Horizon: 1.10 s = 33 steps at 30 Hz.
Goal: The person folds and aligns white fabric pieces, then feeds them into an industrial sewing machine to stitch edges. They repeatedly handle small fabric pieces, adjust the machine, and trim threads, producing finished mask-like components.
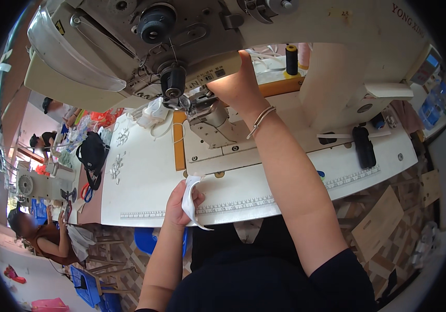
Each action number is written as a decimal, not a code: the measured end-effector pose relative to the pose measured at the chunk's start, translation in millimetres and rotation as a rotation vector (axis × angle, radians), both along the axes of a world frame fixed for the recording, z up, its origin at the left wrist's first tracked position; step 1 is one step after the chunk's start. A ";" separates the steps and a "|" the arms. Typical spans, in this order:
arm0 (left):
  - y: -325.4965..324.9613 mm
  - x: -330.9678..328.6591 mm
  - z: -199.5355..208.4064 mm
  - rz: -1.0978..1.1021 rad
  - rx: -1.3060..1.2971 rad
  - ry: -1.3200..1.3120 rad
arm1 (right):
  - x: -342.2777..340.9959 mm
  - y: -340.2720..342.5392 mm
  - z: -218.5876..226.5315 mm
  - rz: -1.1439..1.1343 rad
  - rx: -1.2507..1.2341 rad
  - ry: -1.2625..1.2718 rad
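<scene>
My left hand [175, 207] is closed around a small white strip of cloth [189, 200] at the table's front edge, and the strip's tail hangs over that edge. Up and to the right, my right hand [237, 87] reaches behind the needle area of a large sewing machine [332, 78]. The machine head hides its fingers, so I cannot see what they touch. Below the needle stands the metal sewing bed [213, 127]. White cloth [154, 112] is bunched to the left of it.
A printed ruler strip [244, 204] runs along the front edge of the white table [145, 171]. Small pale pieces [115, 167] lie at left, near a black bag [93, 155]. At right lies a black object [363, 147]. Behind stands a black thread cone [291, 60]. Another person [56, 239] sits farther left.
</scene>
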State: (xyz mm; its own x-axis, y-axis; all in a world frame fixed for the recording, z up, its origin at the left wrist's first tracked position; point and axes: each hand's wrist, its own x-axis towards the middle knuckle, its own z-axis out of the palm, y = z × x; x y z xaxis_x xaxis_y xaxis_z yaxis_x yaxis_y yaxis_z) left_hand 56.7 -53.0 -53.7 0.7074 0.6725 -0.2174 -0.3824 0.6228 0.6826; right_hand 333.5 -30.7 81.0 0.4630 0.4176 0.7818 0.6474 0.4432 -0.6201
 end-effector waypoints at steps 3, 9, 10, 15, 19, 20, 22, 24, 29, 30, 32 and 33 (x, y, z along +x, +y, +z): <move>-0.5 -0.1 -0.2 0.006 -0.002 0.008 | -0.1 -0.6 0.4 0.000 0.010 0.003; -2.4 0.5 1.2 0.032 0.004 0.041 | -1.1 -1.1 -0.4 -0.012 0.020 -0.018; -1.8 0.0 0.6 0.027 0.006 0.033 | -0.8 -4.3 2.0 -0.008 0.010 -0.023; 0.2 -1.6 0.5 0.002 0.017 0.049 | 1.3 0.2 -2.2 -0.038 0.027 -0.006; 5.0 -5.0 3.6 -0.078 0.011 0.082 | 0.2 0.1 -2.1 -0.092 0.049 -0.066; 4.5 -4.8 7.2 -0.093 0.006 0.106 | -0.3 -1.0 -1.6 -0.077 0.053 -0.061; 0.7 -2.5 15.6 -0.098 -0.009 0.133 | -2.1 -3.7 0.2 -0.045 0.056 -0.051; -7.4 3.0 24.7 -0.075 -0.030 0.138 | -5.8 -2.5 2.5 -0.043 0.070 -0.045; -18.1 4.1 33.6 -0.141 0.034 0.147 | -7.6 -8.1 5.7 -0.011 0.085 0.040; -20.8 4.5 37.0 -0.161 0.056 0.147 | -6.2 -8.4 5.2 -0.019 0.072 0.038; -23.9 3.7 42.6 -0.166 0.071 0.148 | -3.4 -8.1 5.2 -0.044 0.072 -0.025; -24.5 3.3 44.0 -0.170 0.079 0.148 | -1.9 -8.3 5.4 -0.063 0.083 -0.087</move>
State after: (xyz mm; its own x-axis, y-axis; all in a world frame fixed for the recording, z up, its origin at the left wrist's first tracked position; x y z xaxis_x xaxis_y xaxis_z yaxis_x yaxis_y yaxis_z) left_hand 60.0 -77.5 -9.7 0.7759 0.5657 -0.2791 -0.1687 0.6124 0.7724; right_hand 331.6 -39.0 86.4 0.4152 0.3225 0.8507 0.7252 0.4472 -0.5235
